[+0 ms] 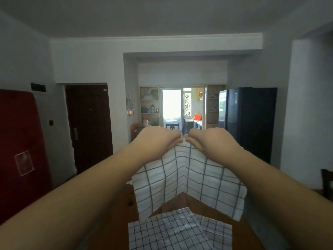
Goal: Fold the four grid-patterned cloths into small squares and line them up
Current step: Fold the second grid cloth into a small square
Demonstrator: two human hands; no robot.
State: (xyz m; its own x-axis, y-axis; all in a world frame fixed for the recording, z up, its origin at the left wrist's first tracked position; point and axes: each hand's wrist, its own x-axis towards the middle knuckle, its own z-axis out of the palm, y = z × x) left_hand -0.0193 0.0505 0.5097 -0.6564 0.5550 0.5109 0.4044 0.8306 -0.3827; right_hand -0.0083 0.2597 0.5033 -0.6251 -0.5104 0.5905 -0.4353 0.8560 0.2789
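Note:
I hold a white cloth with a wide dark grid (187,179) up in the air in front of me. My left hand (160,139) and my right hand (209,139) pinch its top edge close together, so the cloth hangs folded down its middle. Its lower corners dangle just above the wooden table (117,219). Below it, flat on the table, lie white cloths with a finer grid (173,231), overlapping each other; how many there are I cannot tell.
A red upright panel (19,141) stands at the left, a dark wooden door (90,127) behind it. A black fridge (250,121) is at the right, and a dark chair back (327,183) at the far right edge. A bright doorway lies straight ahead.

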